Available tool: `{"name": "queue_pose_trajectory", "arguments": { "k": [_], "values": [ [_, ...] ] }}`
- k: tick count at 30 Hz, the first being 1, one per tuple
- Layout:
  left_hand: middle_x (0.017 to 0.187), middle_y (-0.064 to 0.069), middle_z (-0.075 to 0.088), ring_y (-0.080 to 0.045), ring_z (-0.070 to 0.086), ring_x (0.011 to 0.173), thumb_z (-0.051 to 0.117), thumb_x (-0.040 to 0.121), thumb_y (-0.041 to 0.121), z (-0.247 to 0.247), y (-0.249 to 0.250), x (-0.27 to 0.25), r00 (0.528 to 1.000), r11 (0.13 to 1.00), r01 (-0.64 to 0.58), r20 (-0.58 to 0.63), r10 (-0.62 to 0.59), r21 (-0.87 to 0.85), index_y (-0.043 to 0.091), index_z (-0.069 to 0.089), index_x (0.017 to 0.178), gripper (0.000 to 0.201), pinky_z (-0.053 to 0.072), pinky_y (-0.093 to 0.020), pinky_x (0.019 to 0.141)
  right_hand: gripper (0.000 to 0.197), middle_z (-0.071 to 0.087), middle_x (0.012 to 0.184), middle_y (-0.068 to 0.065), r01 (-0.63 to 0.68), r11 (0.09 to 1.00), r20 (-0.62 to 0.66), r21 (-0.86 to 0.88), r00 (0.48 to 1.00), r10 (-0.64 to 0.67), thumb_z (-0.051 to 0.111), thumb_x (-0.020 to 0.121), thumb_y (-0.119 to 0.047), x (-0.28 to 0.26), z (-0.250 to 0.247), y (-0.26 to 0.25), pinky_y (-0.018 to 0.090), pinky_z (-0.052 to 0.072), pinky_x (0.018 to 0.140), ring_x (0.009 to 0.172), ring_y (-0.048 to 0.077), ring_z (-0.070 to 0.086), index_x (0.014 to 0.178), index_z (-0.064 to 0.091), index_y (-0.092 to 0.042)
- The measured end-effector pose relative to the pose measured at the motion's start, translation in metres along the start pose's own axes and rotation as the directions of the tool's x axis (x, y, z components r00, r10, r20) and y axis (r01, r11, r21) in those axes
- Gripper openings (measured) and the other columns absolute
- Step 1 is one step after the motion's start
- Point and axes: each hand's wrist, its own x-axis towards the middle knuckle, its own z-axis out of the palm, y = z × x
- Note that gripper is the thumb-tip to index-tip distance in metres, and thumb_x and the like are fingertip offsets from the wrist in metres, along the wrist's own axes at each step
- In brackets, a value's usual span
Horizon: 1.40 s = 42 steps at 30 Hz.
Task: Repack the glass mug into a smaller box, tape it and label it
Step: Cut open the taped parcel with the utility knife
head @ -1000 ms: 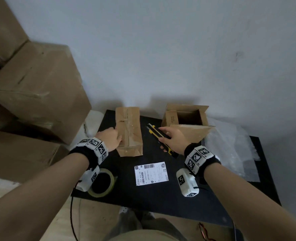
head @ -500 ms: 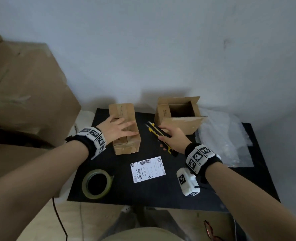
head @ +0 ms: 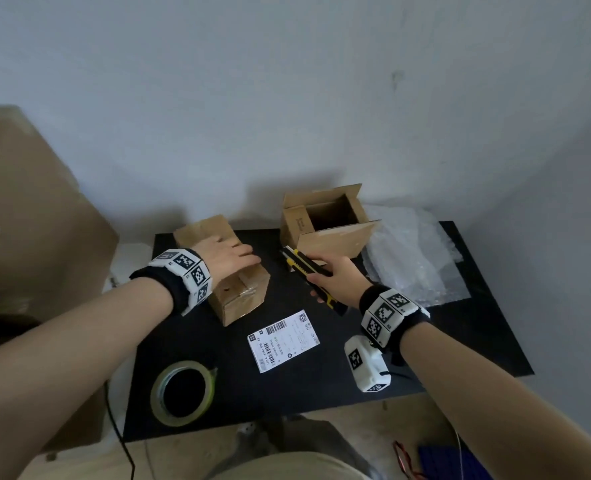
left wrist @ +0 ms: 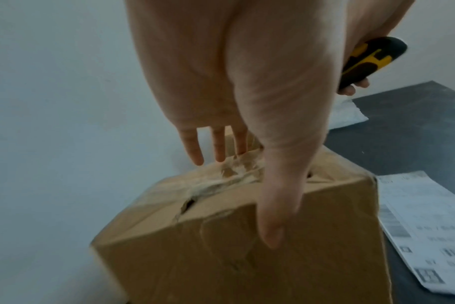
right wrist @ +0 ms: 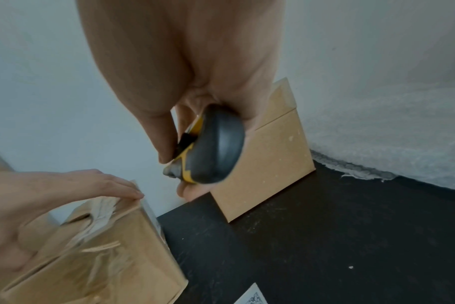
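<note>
A taped, dented cardboard box (head: 244, 301) lies slanted on the black table (head: 460, 341). My left hand (head: 233, 258) rests flat on its top, fingers straight, with the thumb (left wrist: 275, 205) down the near face. My right hand (head: 335, 280) grips a yellow-and-black utility knife (head: 301, 265) just right of the box, tip pointing away from me. Its butt (right wrist: 213, 148) shows in the right wrist view. A smaller open box (head: 325, 220) stands behind the knife. A shipping label (head: 283, 339) and a tape roll (head: 183, 393) lie near me. No mug is visible.
Bubble wrap (head: 415, 258) covers the table's back right, beside the open box. Large cardboard boxes (head: 27, 220) are stacked to the left of the table. A wall rises right behind the table. Bare table top lies between the label and the right edge.
My left hand went from the taped box's left side onto its top, and the box has turned slantwise. My right hand keeps hold of the knife, now slightly raised.
</note>
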Motion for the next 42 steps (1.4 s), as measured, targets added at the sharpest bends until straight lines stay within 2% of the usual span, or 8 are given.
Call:
{"name": "queue_pose_trajectory", "arguments": {
  "k": [4, 7, 9, 13, 18, 24, 29, 42],
  "values": [
    [0.143, 0.001, 0.032, -0.020, 0.033, 0.130, 0.080, 0.064, 0.038, 0.007, -0.008, -0.001, 0.990, 0.983, 0.138, -0.006, -0.139, -0.119, 0.023, 0.021, 0.145, 0.101, 0.034, -0.038, 0.107, 0.052, 0.063, 0.106, 0.005, 0.003, 1.000, -0.005, 0.009, 1.000, -0.003, 0.055, 0.094, -0.015, -0.002, 0.001, -0.004, 0.023, 0.058, 0.063, 0.076, 0.012, 0.065, 0.141, 0.038, -0.025],
    [0.137, -0.001, 0.037, -0.022, 0.039, 0.125, 0.076, 0.060, 0.058, 0.016, -0.007, -0.001, 0.964, 0.937, 0.253, -0.021, -0.265, -0.240, 0.019, 0.024, 0.142, 0.106, 0.034, -0.039, 0.105, 0.050, 0.064, 0.102, 0.005, 0.011, 0.999, -0.010, 0.033, 1.000, -0.011, 0.056, 0.093, -0.014, -0.003, 0.003, -0.006, 0.022, 0.058, 0.060, 0.073, 0.011, 0.065, 0.140, 0.041, -0.024],
    [0.136, -0.004, 0.037, -0.024, 0.041, 0.124, 0.073, 0.059, 0.064, 0.022, -0.005, -0.001, 0.942, 0.897, 0.306, -0.034, -0.333, -0.320, 0.017, 0.023, 0.143, 0.108, 0.035, -0.041, 0.105, 0.050, 0.063, 0.103, 0.005, 0.012, 0.999, -0.008, 0.046, 1.000, -0.012, 0.056, 0.093, -0.014, -0.002, 0.004, -0.007, 0.023, 0.058, 0.061, 0.073, 0.011, 0.065, 0.140, 0.041, -0.024],
    [0.145, -0.004, 0.030, -0.025, 0.033, 0.132, 0.076, 0.060, 0.059, 0.029, -0.010, -0.008, 0.928, 0.834, 0.341, 0.013, -0.372, -0.433, 0.020, 0.012, 0.148, 0.116, 0.032, -0.043, 0.107, 0.051, 0.063, 0.104, 0.008, 0.015, 0.996, 0.013, 0.083, 1.000, -0.016, 0.058, 0.092, -0.013, 0.003, 0.009, -0.008, 0.031, 0.060, 0.067, 0.077, 0.016, 0.066, 0.140, 0.041, -0.022],
    [0.145, -0.003, 0.033, -0.023, 0.036, 0.131, 0.082, 0.057, 0.051, 0.043, -0.023, -0.026, 0.912, 0.783, 0.373, 0.044, -0.407, -0.497, 0.019, 0.018, 0.148, 0.116, 0.035, -0.041, 0.107, 0.052, 0.061, 0.099, 0.003, -0.014, 0.986, 0.088, 0.163, 0.996, 0.000, 0.054, 0.092, -0.005, 0.011, 0.017, -0.012, 0.035, 0.059, 0.074, 0.082, 0.017, 0.066, 0.140, 0.041, -0.021],
    [0.146, -0.003, 0.035, -0.024, 0.037, 0.132, 0.085, 0.056, 0.044, 0.049, -0.022, -0.027, 0.913, 0.748, 0.338, 0.006, -0.408, -0.571, 0.018, 0.022, 0.147, 0.114, 0.030, -0.047, 0.110, 0.052, 0.059, 0.108, 0.010, -0.041, 0.983, 0.135, 0.181, 0.991, 0.016, 0.053, 0.092, -0.003, 0.016, 0.023, -0.014, 0.038, 0.058, 0.079, 0.087, 0.021, 0.066, 0.140, 0.040, -0.021],
    [0.143, -0.005, 0.041, -0.025, 0.043, 0.128, 0.088, 0.053, 0.040, 0.051, -0.022, -0.030, 0.900, 0.700, 0.338, -0.001, -0.436, -0.629, 0.020, 0.028, 0.145, 0.111, 0.031, -0.045, 0.110, 0.052, 0.060, 0.113, 0.017, -0.050, 0.975, 0.130, 0.217, 0.991, 0.022, 0.052, 0.092, -0.001, 0.015, 0.023, -0.011, 0.038, 0.058, 0.078, 0.086, 0.021, 0.066, 0.140, 0.042, -0.020],
    [0.148, -0.005, 0.036, -0.024, 0.039, 0.131, 0.086, 0.058, 0.041, 0.049, -0.023, -0.031, 0.910, 0.722, 0.326, -0.004, -0.414, -0.610, 0.018, 0.024, 0.147, 0.111, 0.032, -0.043, 0.109, 0.051, 0.061, 0.111, 0.016, -0.097, 0.964, 0.162, 0.246, 0.985, 0.058, 0.053, 0.092, 0.000, 0.013, 0.023, -0.008, 0.039, 0.058, 0.077, 0.084, 0.022, 0.067, 0.137, 0.045, -0.022]
  ]
}}
